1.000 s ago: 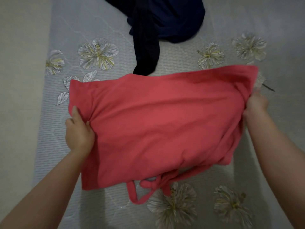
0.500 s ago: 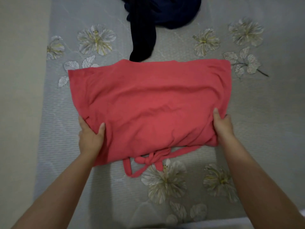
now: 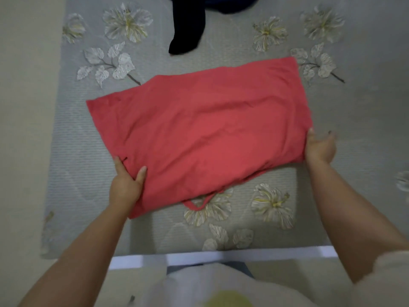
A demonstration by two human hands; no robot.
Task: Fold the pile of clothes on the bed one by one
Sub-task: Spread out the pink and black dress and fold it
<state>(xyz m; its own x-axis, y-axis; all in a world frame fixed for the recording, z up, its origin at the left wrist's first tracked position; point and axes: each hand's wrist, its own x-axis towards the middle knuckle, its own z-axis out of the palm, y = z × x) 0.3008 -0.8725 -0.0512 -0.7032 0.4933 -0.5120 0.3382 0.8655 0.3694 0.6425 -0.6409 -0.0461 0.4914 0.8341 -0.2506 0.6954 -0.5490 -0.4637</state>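
Since half a second ago, the red garment (image 3: 199,134) has been laid flatter and at a slant on the bed (image 3: 66,151), and its knotted straps have been tucked almost out of sight, so that only one thin loop of strap (image 3: 195,203) is seen at the near edge. The right hand (image 3: 319,147) has been shifted from the near right corner to the right edge of the cloth.

The garment is spread as a rough rectangle across the middle of the bed, its left end nearer the person than its right end. The left hand (image 3: 126,185) is closed on the near left corner: the thumb is pressed on top of the fabric and the fingers are hidden beneath it. The right hand is held open, palm turned toward the cloth, with its thumb touching the right edge; nothing is gripped in it.

A pile of dark clothes (image 3: 188,29) is seen at the far edge of the bed, apart from the red garment. The bed is covered with a grey sheet printed with pale flowers.
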